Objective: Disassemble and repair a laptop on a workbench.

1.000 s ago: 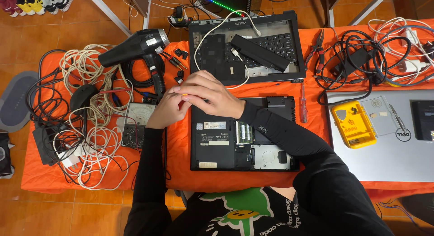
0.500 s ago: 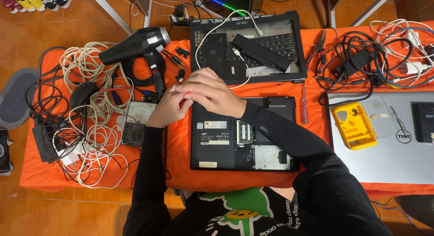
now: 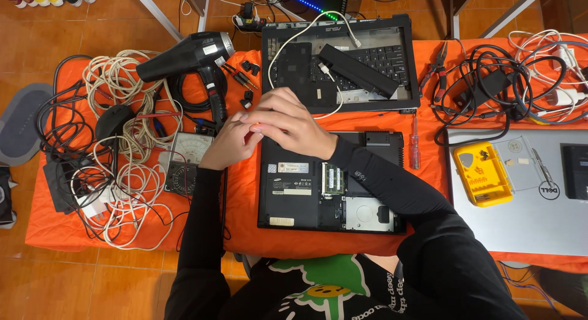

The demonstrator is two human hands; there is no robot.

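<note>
My left hand [image 3: 228,143] and my right hand [image 3: 289,121] meet fingertip to fingertip over the orange cloth, just past the upper left corner of an upturned black laptop [image 3: 331,182]. The laptop's bottom covers are off, so its memory and drive bay show. My right hand's curled fingers lie over the left fingertips. A thin orange sliver shows between them, and I cannot tell whether it is a small thing or the cloth. Behind my hands lies a second opened laptop [image 3: 367,63] with a black battery bar [image 3: 358,70] and a white cable on its keyboard.
A black hair dryer [image 3: 190,55], a meter [image 3: 187,161] and tangled white and black cables [image 3: 116,142] lie left. A red-handled screwdriver [image 3: 415,142], pliers [image 3: 438,66], a yellow bit case [image 3: 484,173] on a silver laptop [image 3: 527,222] and more cables [image 3: 502,81] lie right.
</note>
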